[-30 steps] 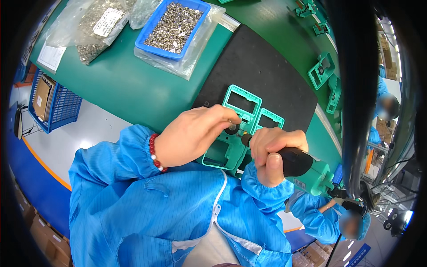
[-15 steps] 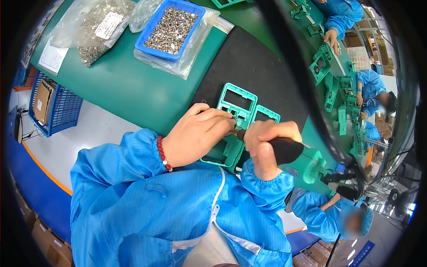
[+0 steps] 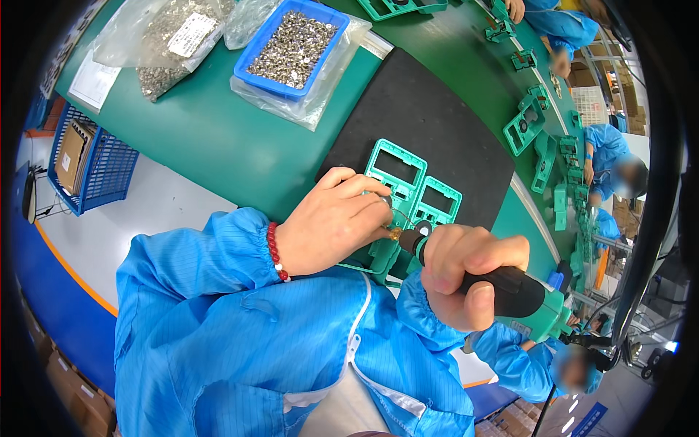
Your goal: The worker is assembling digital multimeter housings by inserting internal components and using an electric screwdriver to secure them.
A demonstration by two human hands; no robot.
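My right hand [image 3: 470, 266] is wrapped round a black and green electric screwdriver [image 3: 520, 295], whose brass-coloured front end points left beside my left fingertips. My left hand [image 3: 335, 222] rests over a green plastic housing [image 3: 421, 162], its fingers bent together near the middle of it. What those fingers pinch, if anything, is too small and covered to name. The housing has a rectangular opening at its far end, and a matching green part [image 3: 456, 195] with another opening lies on its right. My left hand and the driver cover much of the nearer parts.
On the green table, a black mat [image 3: 429, 102] lies under the housing. A blue tray [image 3: 244, 69] of small metal parts and a plastic bag [image 3: 164, 73] of similar pieces stand far left. More green housings [image 3: 524, 127] line the right, where co-workers sit. A blue basket [image 3: 109, 171] stands left.
My right hand has drawn the screwdriver back to the right and slightly nearer, away from the housing. My left hand stays almost in place over the housing. The black cable has swung right.
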